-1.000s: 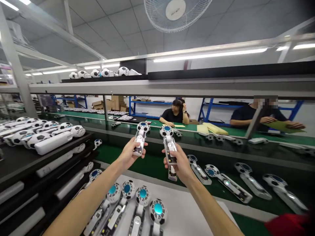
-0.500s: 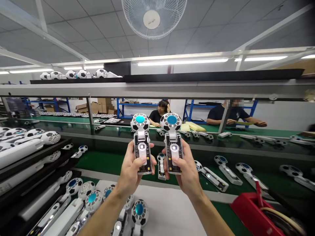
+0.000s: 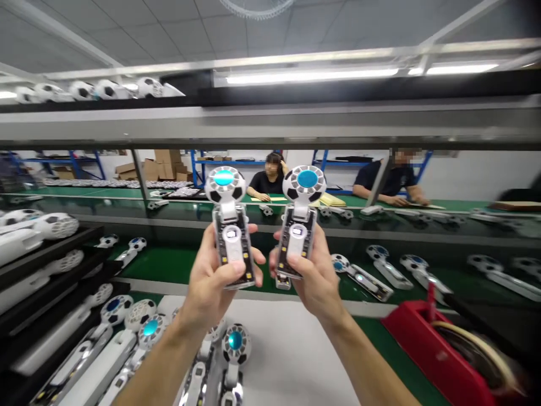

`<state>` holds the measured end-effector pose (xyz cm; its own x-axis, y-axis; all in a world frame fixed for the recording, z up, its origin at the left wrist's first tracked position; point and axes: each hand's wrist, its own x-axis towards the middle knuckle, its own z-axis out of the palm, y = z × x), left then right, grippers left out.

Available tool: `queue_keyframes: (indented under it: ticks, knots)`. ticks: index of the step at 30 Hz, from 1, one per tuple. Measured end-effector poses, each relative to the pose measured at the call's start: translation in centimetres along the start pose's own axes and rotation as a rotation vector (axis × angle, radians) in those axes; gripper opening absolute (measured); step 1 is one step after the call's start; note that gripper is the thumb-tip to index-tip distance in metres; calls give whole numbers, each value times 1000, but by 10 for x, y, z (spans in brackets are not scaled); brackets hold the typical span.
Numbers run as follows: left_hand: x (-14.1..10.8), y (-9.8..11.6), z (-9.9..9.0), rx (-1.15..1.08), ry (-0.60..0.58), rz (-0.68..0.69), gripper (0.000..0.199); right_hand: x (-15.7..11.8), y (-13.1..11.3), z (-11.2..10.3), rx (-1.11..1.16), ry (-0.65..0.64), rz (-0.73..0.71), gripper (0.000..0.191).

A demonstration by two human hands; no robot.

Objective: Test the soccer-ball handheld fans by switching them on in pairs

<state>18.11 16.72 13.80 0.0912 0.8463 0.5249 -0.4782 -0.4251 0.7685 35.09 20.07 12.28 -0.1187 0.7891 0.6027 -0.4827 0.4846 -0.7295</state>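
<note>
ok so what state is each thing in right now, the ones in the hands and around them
left hand: shut around left football-headed device
left football-headed device: head up, clear body, cyan disc
right hand: shut around right football-headed device
right football-headed device: head up, clear body, blue disc
red tape dispenser: on green bench, roll loaded, blurred

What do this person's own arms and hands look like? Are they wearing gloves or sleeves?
The left hand and the right hand are bare, with no gloves, and no rings, watch or bracelet show. The left forearm and the right forearm are bare too, with no sleeve in view before they leave the picture.
</note>
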Motion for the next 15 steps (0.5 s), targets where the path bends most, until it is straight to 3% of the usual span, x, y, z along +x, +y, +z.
queue_keyframes:
  ticks: [2, 5, 7, 9, 11, 13, 15]
  knots:
    - [1, -2, -1, 57, 42, 20, 52, 2, -1, 1, 39, 67, 6, 55]
    - [5, -11, -3, 159, 173, -54, 37, 5, -1, -4, 120, 72, 227, 34]
    - [9, -22, -6, 249, 263, -104, 37, 8, 2, -13, -51, 107, 249, 30]
    - [13, -34, -13, 398, 356, 0, 43, 10, 8, -27, -454, 172, -9, 24]
    - [17, -45, -29, 604, 425, 266, 52, 13, 14, -42, -872, 141, -410, 22]
    - [20, -52, -49, 822, 361, 574, 53, 17, 19, -57, -1132, 44, -735, 26]
    - [22, -54, -66, 1003, 260, 823, 41, 20, 22, -66, -1247, 15, -903, 30]
